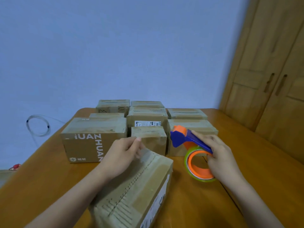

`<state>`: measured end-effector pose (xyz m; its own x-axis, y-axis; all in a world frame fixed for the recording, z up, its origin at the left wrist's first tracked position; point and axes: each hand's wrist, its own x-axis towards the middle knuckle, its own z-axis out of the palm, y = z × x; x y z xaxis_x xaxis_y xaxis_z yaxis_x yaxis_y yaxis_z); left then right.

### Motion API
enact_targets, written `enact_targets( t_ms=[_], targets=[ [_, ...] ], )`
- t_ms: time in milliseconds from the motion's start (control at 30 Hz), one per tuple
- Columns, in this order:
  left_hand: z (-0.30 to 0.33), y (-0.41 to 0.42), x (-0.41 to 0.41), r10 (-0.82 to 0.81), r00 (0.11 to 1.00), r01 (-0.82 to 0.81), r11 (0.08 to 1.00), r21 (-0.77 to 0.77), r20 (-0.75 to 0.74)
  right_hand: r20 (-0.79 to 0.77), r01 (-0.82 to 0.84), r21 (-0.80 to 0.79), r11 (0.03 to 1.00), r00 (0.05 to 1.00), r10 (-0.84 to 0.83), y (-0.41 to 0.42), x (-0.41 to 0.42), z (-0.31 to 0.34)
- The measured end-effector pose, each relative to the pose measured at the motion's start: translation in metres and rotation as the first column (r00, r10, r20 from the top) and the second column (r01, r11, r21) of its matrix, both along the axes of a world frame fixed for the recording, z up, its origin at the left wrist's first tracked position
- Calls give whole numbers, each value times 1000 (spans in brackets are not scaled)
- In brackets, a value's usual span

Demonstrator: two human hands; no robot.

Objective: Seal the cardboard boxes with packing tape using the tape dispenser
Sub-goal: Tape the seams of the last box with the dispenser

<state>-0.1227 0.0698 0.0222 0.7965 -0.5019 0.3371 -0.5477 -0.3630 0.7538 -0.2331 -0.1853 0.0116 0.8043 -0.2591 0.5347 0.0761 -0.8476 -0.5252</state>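
Observation:
A long cardboard box lies in front of me on the wooden table, its top seam covered with tape. My left hand rests on the box's far end, thumb and fingers pinching at the tape there. My right hand grips the tape dispenser, a blue and orange handle with a roll of clear tape on an orange core, held just right of the box and above the table.
Several taped cardboard boxes stand in rows at the back of the table, the nearest small one just beyond my left hand. A wooden wardrobe is at the right. A coiled cable hangs on the blue wall.

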Motion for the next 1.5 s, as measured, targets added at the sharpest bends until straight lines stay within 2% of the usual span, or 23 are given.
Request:
enact_targets(
  t_ms=[100,300,400,467,533,600,667,767,867,967,1100,1167,1233,1333,1400,1500],
  targets=[
    [-4,2,-3,-192,957,192,981,-20,-217,13,-27,-8,1000,1000,27,7,3,5],
    [-3,-16,-19,-71,928,21,990,-139,-366,47,-67,-16,998,997,68,11,7,13],
    [0,-23,-24,-223,860,36,924,-381,-459,75,-120,-1,993,990,120,13,7,17],
    [7,-26,-28,-390,762,55,834,-550,-516,124,-169,28,985,979,164,11,6,18],
    [16,-29,-33,-575,577,32,726,-687,-581,170,-192,27,981,968,185,9,5,19],
    [25,-30,-38,-683,426,31,666,-745,-593,209,-207,-6,978,957,203,9,6,21],
    [30,-31,-39,-725,343,46,648,-760,-597,249,-227,-40,973,941,230,12,6,23],
    [31,-32,-38,-741,304,105,651,-751,-600,276,-242,-76,967,927,254,18,4,25],
    [34,-33,-39,-727,324,192,677,-711,-605,227,-197,-231,953,942,249,24,5,23],
    [36,-30,-34,-668,377,279,742,-610,-641,193,-131,-407,904,955,226,23,6,19],
    [42,-17,-28,-630,408,430,771,-470,-661,190,-106,-514,851,954,233,23,4,19],
    [45,-11,-25,-656,344,506,733,-456,-672,181,-125,-506,853,952,247,23,5,18],
    [46,-7,-21,-702,242,548,669,-502,-670,187,-157,-455,876,945,267,23,5,14],
    [42,-6,-21,-748,117,502,612,-611,-653,215,-171,-433,885,934,285,22,3,13],
    [42,-6,-21,-758,89,457,607,-650,-646,241,-172,-407,897,927,287,22,1,16],
    [44,-8,-23,-749,119,451,625,-637,-651,275,-175,-314,933,924,266,23,2,18]
  ],
)
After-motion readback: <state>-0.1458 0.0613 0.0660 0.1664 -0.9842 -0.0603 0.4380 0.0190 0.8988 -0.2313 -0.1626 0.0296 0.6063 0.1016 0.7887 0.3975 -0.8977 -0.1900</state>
